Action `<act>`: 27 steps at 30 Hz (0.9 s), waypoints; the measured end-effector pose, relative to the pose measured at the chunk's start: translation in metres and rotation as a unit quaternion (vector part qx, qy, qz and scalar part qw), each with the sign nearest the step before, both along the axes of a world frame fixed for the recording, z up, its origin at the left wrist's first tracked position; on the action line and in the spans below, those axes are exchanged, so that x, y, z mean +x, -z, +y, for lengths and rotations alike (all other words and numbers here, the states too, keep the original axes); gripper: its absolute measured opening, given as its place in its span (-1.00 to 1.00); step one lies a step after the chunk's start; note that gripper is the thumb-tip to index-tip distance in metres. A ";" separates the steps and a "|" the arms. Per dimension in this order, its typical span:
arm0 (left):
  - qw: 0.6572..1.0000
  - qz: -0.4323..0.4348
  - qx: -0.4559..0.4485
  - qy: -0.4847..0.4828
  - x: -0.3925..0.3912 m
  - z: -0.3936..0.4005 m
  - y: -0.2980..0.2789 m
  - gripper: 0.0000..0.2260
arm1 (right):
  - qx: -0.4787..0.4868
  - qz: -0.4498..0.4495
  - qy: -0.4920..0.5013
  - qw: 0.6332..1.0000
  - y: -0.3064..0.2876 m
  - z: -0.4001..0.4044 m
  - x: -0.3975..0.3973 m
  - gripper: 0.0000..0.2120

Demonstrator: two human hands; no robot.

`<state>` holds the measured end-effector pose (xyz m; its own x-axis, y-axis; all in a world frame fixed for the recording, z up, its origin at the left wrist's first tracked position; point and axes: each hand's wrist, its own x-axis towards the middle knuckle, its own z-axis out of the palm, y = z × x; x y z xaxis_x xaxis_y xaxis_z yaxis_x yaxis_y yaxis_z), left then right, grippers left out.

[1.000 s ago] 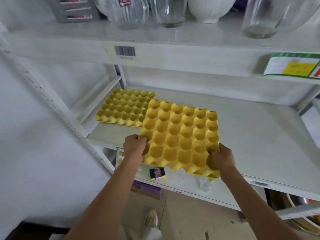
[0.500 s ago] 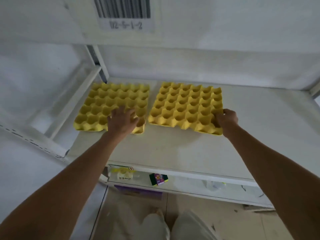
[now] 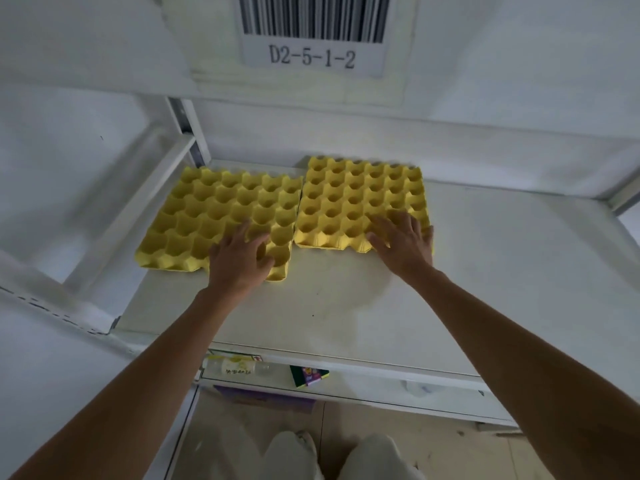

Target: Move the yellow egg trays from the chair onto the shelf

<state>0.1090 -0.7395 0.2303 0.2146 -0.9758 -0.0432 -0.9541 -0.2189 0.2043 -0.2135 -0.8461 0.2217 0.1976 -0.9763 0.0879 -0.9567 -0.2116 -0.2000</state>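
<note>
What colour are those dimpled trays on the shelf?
Both moulded egg trays are plain yellow, clearest in the head view.

1. Two egg trays, the left tray and the right tray, are bright yellow with a honeycomb pattern of cups
2. The shelf is off-white, faintly stained
3. The label above is white with black barcode stripes and grey lettering
4. A small box below is green and purple
5. The trousers are pale grey

Two yellow egg trays lie side by side on the shelf, flat hands resting on them.
</note>
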 end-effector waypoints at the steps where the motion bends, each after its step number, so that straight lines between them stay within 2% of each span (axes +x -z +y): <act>1: 1.000 0.003 0.004 0.000 0.001 -0.002 -0.001 -0.48 | 0.009 0.009 -0.001 1.000 -0.001 -0.001 0.001 -0.49; 14: 0.998 -0.009 0.056 0.027 0.019 -0.013 -0.016 -0.43 | 0.041 0.061 0.019 0.997 -0.012 0.000 0.016 -0.44; 16: 0.998 -0.011 0.065 0.022 0.020 -0.012 -0.028 -0.42 | 0.036 0.044 0.010 0.998 -0.023 0.006 0.018 -0.42; 22: 0.998 -0.052 0.025 -0.020 0.002 0.028 -0.069 -0.45 | 0.000 0.025 -0.131 0.991 -0.057 0.038 0.047 -0.41; 27: 0.992 0.001 0.010 -0.125 -0.045 0.116 -0.064 -0.41 | 0.001 0.040 -0.262 0.964 -0.063 0.078 0.057 -0.44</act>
